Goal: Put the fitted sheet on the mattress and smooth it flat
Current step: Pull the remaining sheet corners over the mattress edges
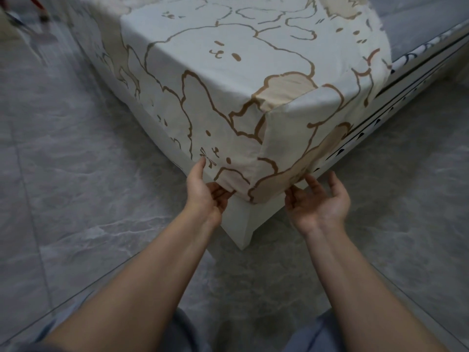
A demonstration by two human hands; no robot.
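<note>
Grey marbled floor tiles (pixel 76 174), a pale bed base corner (pixel 243 224), a blurred red-handled object (pixel 38 6) far left.

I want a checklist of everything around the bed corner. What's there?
Surface: grey marbled floor around the bed.
Job's things: bunny-print sheet pulled over the mattress corner; its hem hangs just above the white bed base.
Clutter: a red-handled thing far left, blurred.
Grippers: left hand pinches the hem; right hand is open, palm up, fingertips at the hem.
Cables: nothing seen.
Surroundings: patterned mattress side uncovered on the right.
</note>
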